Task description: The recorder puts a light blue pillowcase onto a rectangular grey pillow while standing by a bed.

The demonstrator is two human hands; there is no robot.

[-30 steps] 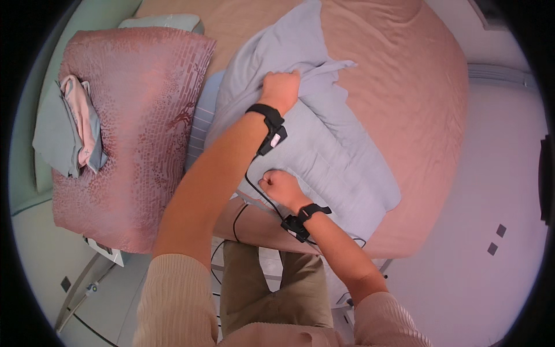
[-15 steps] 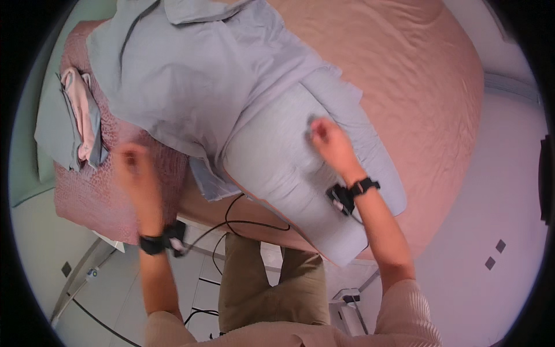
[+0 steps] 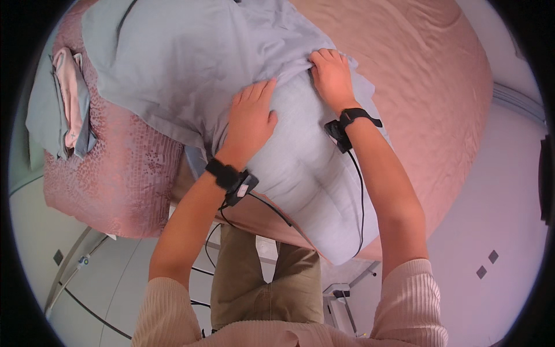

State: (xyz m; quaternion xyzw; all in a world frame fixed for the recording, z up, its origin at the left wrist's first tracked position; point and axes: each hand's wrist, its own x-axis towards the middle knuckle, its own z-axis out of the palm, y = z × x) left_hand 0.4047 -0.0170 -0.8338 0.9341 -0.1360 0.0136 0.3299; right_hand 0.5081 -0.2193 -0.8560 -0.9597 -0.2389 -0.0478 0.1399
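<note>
Head view: a pale blue pillow (image 3: pixel 312 173) lies across the near edge of a bed with a pink bedspread (image 3: pixel 428 98), its long body running from about the middle of the picture down toward 5 o'clock, where its closed end overhangs the edge. A loose pale blue pillowcase (image 3: pixel 191 63) spreads from the pillow's upper end toward 11 o'clock, over a pink quilted cushion (image 3: pixel 115 168).

The left hand (image 3: pixel 251 115) rests palm down on the pillow's upper part, fingers spread and flat, pressing rather than gripping. The right hand (image 3: pixel 330 78), at 12 o'clock from the pillow's middle, has its fingers curled into the gathered cloth where case and pillow meet, pinching a fold. Both wrists carry black bands with small devices and thin cables.

The pillow looks light and very soft; it dents under the palm and would sag if lifted by one end. The case is thin, limp and likely to slide over the filling, so the firmest hold seems to be at the open hem or at a corner, cloth bunched between thumb and fingers.

Folded cloths in grey-blue and pale pink (image 3: pixel 63 110) lie at 9 o'clock near the rim. How far the pillow sits inside the case cannot be told, since both are the same colour. The right thumb is hidden under the fold, and the bed's far side is cut off by the rim.
</note>
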